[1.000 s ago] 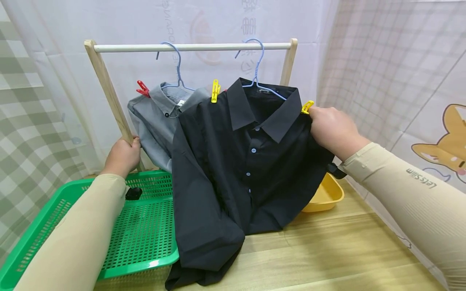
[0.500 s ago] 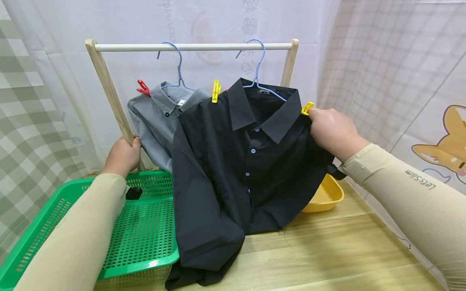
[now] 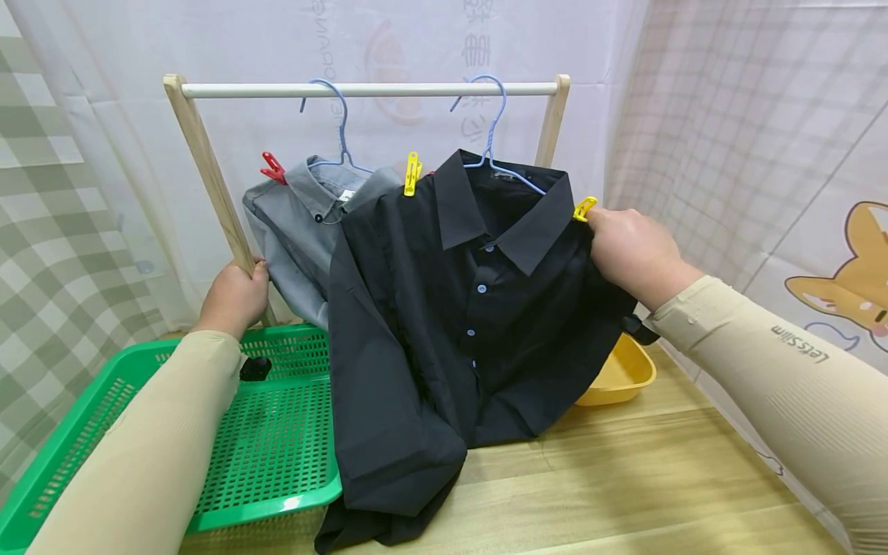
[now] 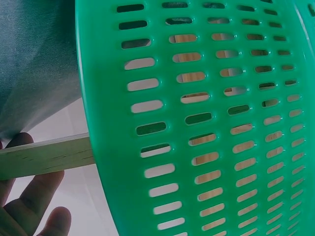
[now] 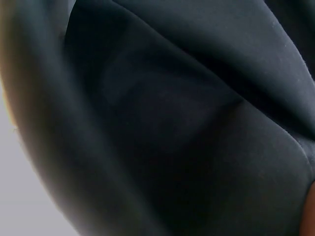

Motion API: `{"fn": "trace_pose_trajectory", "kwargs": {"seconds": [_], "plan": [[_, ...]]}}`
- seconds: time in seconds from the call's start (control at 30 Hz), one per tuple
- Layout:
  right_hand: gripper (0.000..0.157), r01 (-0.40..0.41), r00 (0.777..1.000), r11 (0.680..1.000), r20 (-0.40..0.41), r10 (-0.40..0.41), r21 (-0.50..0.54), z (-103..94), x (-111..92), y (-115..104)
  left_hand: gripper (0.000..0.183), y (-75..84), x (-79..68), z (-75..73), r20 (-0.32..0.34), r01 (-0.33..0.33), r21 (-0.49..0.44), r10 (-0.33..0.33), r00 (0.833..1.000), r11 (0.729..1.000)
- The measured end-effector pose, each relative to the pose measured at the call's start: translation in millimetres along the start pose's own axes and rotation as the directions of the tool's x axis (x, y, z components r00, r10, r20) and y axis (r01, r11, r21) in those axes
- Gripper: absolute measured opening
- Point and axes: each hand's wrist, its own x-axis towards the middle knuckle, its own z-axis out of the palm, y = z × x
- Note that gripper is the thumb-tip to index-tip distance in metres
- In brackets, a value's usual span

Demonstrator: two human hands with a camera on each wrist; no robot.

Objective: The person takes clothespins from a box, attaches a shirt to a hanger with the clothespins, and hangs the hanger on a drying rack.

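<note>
A black button shirt (image 3: 506, 331) hangs from a blue hanger (image 3: 491, 127) on the rack's white rail (image 3: 402, 90). My right hand (image 3: 634, 250) grips its shoulder on the right, fingertips right at a yellow clothespin (image 3: 584, 209). A second yellow clothespin (image 3: 412, 174) sits on the other shoulder. My left hand (image 3: 234, 297) holds the wooden rack post (image 3: 213, 169); the left wrist view shows fingers on both sides of that post (image 4: 44, 156). Behind the black shirt, partly covered, hangs a grey shirt (image 3: 294, 231) with a red clothespin (image 3: 274, 168). Black cloth (image 5: 187, 123) fills most of the right wrist view.
A green perforated basket (image 3: 277, 493) stands at the left under my forearm. Behind the black shirt's lower right edge is a yellow tray (image 3: 620, 374), partly hidden. Both rest on a wooden table (image 3: 624, 478), with curtains (image 3: 430, 46) behind.
My right hand has sunk very slightly, together with the shirt shoulder and its yellow clothespin. My left hand keeps its hold on the post.
</note>
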Motion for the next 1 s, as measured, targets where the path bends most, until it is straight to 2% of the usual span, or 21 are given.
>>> {"fn": "trace_pose_trajectory", "kwargs": {"seconds": [0.5, 0.77, 0.87, 1.0], "plan": [[0.018, -0.031, 0.999, 0.999, 0.014, 0.031, 0.026, 0.7, -0.4, -0.1, 0.062, 0.5, -0.3, -0.5, -0.014, -0.009, 0.006, 0.009, 1.000, 1.000], [0.016, -0.048, 0.999, 0.998, 0.009, 0.048, 0.042, 3.7, 0.4, 3.2, 0.066, -1.0, 0.2, -4.5, 0.017, 0.005, 0.019, -0.005, 1.000, 1.000], [0.017, -0.025, 0.999, 0.998, -0.029, 0.026, 0.052, 6.9, 0.0, 4.6, 0.066, -0.8, -0.2, -6.4, 0.030, 0.008, 0.026, -0.009, 1.000, 1.000], [0.021, 0.031, 0.993, 0.996, -0.116, -0.021, 0.085, 12.0, -3.5, 6.5, 0.064, -1.2, -0.5, -8.5, 0.033, -0.001, 0.037, 0.000, 0.999, 0.999]]}}
